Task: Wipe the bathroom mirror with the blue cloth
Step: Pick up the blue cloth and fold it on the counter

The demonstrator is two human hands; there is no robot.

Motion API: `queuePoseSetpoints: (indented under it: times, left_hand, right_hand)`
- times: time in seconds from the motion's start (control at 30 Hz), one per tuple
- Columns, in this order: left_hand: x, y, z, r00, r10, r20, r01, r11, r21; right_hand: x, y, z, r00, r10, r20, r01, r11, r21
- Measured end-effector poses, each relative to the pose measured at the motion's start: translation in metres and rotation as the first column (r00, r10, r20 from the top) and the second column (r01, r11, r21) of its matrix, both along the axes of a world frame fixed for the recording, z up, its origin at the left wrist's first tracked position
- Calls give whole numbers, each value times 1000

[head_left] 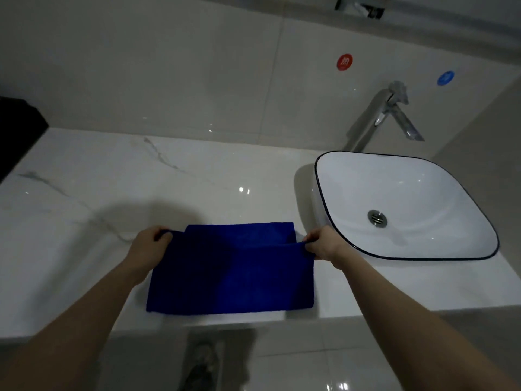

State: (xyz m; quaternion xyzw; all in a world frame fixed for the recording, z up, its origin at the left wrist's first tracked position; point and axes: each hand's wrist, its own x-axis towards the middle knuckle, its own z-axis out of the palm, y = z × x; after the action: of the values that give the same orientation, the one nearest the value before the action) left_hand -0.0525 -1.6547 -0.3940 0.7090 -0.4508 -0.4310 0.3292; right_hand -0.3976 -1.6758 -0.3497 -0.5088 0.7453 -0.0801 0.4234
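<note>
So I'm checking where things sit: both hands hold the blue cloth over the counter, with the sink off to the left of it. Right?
Not quite. In the head view the sink sits to the right of the blue cloth, not the left. The rest holds: the left hand and right hand each pinch a cloth corner over the counter.

The cloth (225, 275) lies on the counter (112, 179) near its front edge, left of the basin (423, 193); the tap (386, 117) stands behind the basin.

Dim, soft blur; glare specks on countertop (197, 176); edges warped.
</note>
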Motion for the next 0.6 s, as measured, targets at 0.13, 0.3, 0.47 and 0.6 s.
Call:
queuePoseSetpoints:
  times: [0.13, 0.3, 0.47, 0.6]
  left_hand:
    - [-6, -34, -17, 998, 28, 61, -30, 999, 17]
    - [-5, -61, -29, 999, 27, 25, -30, 995, 97]
    - [4, -67, -41, 998, 57, 18, -60, 980, 192]
    - [13, -64, -43, 999, 5, -42, 10, 941, 338]
  right_hand:
    - [13, -34, -13, 983, 6, -185, -20, 997, -74]
    - [29, -67, -30, 926, 25, -376, -60, 995, -82]
    - [33, -77, -50, 896, -10, -445, -13, 999, -49]
    - [40, -77, -56, 863, 77, -500, -42, 996, 81]
